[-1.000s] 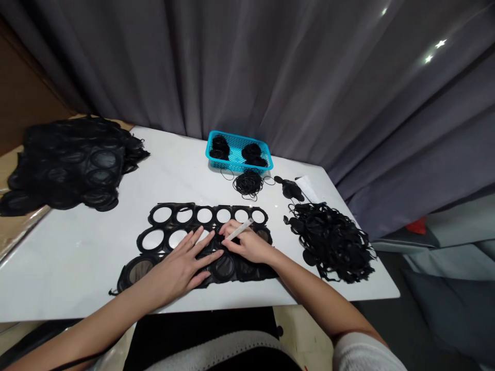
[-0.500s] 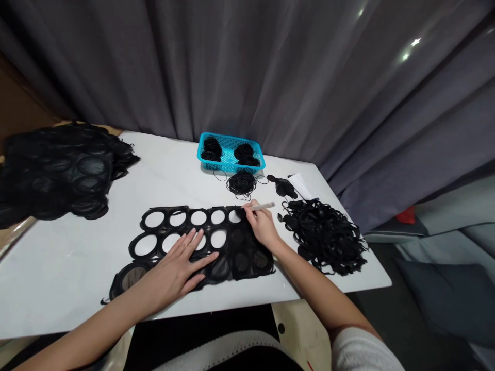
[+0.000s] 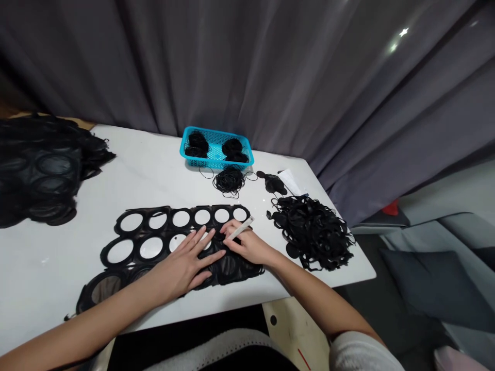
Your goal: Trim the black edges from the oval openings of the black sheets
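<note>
Perforated black sheet, made of joined rings in three rows, lies flat near the table's six o'clock edge, before the person. White tabletop shows through the holes of the farthest row. The left hand grasps nothing: it lies palm down across the sheet, fingers spread. Towards three o'clock from it, the right hand pinches a slim, pale, pen-like tool slantwise over the rings; the tip is lost against the black. To do this well, I'd judge, the left fingers should press close beside the ring being worked, clear of the tip, with the tool guided lightly so neighbouring rings don't lift.

On the glossy white table, counting from the sheet, a turquoise openwork basket of black cord bundles stands at one o'clock, a loose cord coil just before it. A heap of black strips sits at three, a pile of ringed sheets at ten. Grey curtain hangs behind, at twelve.
</note>
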A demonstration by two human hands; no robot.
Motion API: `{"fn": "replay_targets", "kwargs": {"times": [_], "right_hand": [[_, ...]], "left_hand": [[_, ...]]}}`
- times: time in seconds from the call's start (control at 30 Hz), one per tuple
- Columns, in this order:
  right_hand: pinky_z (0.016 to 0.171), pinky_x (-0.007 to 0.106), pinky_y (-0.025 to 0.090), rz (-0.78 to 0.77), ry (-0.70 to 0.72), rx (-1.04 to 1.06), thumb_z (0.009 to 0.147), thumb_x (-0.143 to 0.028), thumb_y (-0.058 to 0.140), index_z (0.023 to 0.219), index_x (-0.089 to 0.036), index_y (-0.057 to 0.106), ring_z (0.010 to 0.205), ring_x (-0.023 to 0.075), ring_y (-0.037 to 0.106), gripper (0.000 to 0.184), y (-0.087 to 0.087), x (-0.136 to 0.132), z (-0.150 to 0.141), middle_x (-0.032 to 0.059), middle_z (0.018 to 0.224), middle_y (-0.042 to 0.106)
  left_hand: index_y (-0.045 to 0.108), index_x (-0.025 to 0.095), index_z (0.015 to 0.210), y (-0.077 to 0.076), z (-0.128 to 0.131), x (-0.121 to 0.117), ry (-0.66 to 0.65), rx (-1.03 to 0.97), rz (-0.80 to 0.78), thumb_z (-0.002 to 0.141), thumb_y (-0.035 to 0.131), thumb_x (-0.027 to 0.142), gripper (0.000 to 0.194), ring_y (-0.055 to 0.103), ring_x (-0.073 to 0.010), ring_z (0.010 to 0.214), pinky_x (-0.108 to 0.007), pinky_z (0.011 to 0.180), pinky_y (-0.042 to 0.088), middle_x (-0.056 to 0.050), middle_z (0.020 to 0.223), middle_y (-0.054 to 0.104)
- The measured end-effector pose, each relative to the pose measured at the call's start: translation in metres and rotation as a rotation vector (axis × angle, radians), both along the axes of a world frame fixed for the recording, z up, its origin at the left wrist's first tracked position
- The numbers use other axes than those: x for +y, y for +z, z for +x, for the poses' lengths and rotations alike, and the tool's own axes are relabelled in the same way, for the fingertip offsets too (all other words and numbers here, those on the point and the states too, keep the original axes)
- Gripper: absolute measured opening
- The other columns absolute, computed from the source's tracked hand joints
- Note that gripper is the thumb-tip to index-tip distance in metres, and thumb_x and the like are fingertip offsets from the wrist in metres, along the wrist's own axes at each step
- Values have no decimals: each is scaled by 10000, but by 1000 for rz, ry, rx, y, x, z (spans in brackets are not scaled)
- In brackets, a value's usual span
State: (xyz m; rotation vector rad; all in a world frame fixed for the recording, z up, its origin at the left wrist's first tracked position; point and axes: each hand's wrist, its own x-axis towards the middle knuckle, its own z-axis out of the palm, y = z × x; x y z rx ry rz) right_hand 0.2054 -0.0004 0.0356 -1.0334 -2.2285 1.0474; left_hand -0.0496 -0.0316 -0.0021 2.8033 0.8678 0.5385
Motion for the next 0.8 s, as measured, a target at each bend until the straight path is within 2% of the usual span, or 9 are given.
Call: {"fn": "replay_targets", "kwargs": {"times": [0.2,0.3,0.37,0.5,0.57,0.7,0.73,0.8], "right_hand": [[953,341,472,1,6,0,981,-197,549,833,-196,539,1011,181,578,148,2,3,-1,69,1133,570],[949,346,481,30,3,-37,986,-204,549,860,-199,551,1024,189,571,126,3,0,-2,68,1125,569],[950,353,487,102,6,-94,996,-215,539,903,-203,565,1043,199,556,97,0,-7,-5,75,1135,570],[945,386,489,332,16,-218,997,-174,504,989,-212,594,1112,245,510,99,-18,-14,-12,112,1203,579],[928,393,489,376,-78,-199,1004,-149,456,983,-216,598,1074,250,524,158,-23,-6,-8,112,1129,609],[867,379,483,318,-483,-70,1046,-219,367,938,-212,574,880,226,574,234,-12,22,20,70,908,610],[865,375,481,298,-521,-59,1047,-237,374,946,-210,571,875,223,581,223,-7,25,27,65,903,610],[888,369,476,273,-476,-58,1044,-258,397,986,-206,574,924,223,589,193,1,24,38,69,946,617]], "left_hand": [[415,401,1526,3,-1,-2,8,33,6,958,623,335,608,226,-405,1524,-599,1181,332,-41,1709,73],[432,396,1517,2,-1,-2,9,35,0,969,608,354,577,219,-401,1526,-594,1181,334,-36,1708,95],[452,390,1507,2,0,-2,11,31,-6,974,602,366,555,210,-393,1531,-586,1188,329,-30,1706,118],[465,386,1499,1,0,-2,17,16,0,969,604,364,548,208,-402,1529,-590,1183,331,-35,1708,96],[447,396,1509,1,-1,-2,17,17,9,972,597,354,559,222,-414,1523,-597,1172,342,-40,1711,65],[397,418,1532,5,-3,0,2,49,33,974,597,368,594,261,-428,1507,-599,1144,377,-53,1713,27],[414,414,1523,8,-2,2,-8,50,36,974,598,389,580,268,-429,1505,-598,1142,379,-53,1713,52],[478,383,1491,14,5,6,-21,41,31,991,570,409,509,295,-402,1502,-583,1157,370,-58,1699,165]]}}
